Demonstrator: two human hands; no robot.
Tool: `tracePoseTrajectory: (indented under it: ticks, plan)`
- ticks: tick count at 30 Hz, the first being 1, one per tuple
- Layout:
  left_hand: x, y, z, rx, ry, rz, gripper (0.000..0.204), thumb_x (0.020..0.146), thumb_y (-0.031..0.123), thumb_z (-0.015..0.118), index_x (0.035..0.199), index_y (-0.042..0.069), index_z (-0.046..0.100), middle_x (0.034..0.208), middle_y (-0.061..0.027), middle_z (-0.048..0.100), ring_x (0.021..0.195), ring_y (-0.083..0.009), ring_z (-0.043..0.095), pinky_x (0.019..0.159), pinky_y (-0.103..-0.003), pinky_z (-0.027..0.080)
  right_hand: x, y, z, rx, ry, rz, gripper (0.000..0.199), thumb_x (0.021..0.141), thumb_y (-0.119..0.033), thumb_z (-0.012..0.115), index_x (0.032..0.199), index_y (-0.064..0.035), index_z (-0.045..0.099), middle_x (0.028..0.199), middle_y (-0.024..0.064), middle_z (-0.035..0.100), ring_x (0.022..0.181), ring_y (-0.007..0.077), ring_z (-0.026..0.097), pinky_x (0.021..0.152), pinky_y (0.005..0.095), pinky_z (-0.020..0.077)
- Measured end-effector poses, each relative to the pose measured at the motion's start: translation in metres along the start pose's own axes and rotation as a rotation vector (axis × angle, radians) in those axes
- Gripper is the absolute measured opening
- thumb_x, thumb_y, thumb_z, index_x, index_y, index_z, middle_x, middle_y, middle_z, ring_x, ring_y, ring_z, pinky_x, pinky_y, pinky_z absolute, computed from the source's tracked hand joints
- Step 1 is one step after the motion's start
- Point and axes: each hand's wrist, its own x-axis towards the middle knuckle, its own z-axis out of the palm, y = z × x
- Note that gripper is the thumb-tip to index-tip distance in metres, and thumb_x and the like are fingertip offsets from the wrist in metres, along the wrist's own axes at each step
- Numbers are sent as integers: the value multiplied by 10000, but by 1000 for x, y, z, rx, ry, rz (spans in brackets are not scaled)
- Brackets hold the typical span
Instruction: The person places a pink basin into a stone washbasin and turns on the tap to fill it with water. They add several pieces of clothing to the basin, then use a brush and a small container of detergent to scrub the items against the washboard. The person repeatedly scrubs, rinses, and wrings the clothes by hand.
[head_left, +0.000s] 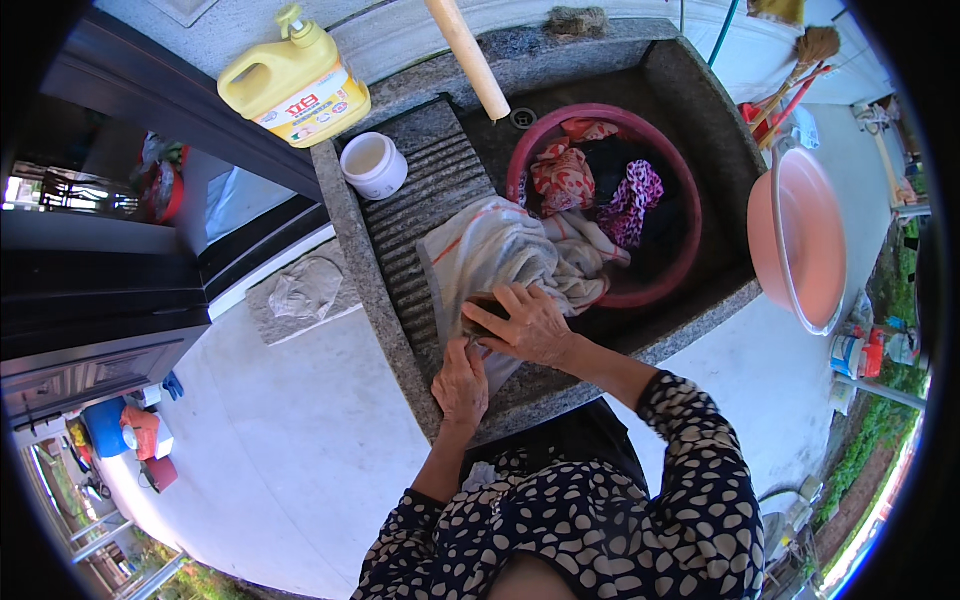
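A pale cloth with red stripes (490, 240) lies over the ribbed washboard slab (420, 150) of a stone sink, and its far right end hangs into a dark red basin (690, 235). My right hand (535, 328) is closed over a brown scrubbing brush (483, 311), pressed against the near part of the cloth; its underside is hidden. Just left of it, my left hand (460, 385) grips the near edge of the cloth with bent fingers. In the basin are red-and-white patterned cloth (563, 180), pink-and-black patterned cloth (632, 203) and dark fabric.
A yellow detergent jug (300, 90) and a white tub (374, 166) stand at the sink's left. A wooden stick (468, 58) juts in from the back. A bristly brush (576, 21) rests on the rear rim. A pink basin (800, 235) stands to the right, beyond the sink wall.
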Motion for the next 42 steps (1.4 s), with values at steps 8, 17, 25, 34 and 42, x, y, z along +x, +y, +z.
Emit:
tracePoseTrajectory:
  ticks: [8,17,25,34,42]
  plan:
    - [-7,1,4,-2,94,21,227,897,136,589,1091,68,492,888,-173,585,763,-393,613,645,-468,481,31,100,15,351,35,494,563,814,-355,703,1310,-151,533,1061,168,552,955,348,583,789,436,493]
    - [11,13,4,154,218,-41,254,863,81,587,1098,28,509,1079,-180,553,942,-379,504,831,-440,432,70,112,18,613,-158,320,739,814,-412,707,1396,-64,414,1285,236,475,1201,387,494,985,407,425]
    - [59,19,-10,-937,148,-43,221,880,-28,568,1083,32,506,1158,-74,539,1039,-162,524,900,-291,424,94,86,-18,1315,-843,379,875,791,-272,754,1502,-136,264,1465,158,381,1345,238,377,1079,344,325]
    - [66,30,8,-1186,525,-353,372,795,-71,642,1124,32,502,1130,-103,532,945,-168,556,833,-290,465,66,82,-40,1368,-460,540,653,781,-213,740,1350,-17,486,1193,85,568,1103,184,524,959,290,402]
    - [53,99,91,-953,0,-203,561,729,124,771,1202,-2,497,1073,-148,614,1000,-250,619,862,-358,486,29,86,-99,1797,17,676,618,836,-239,653,1350,14,421,1097,125,592,904,175,620,761,296,520]
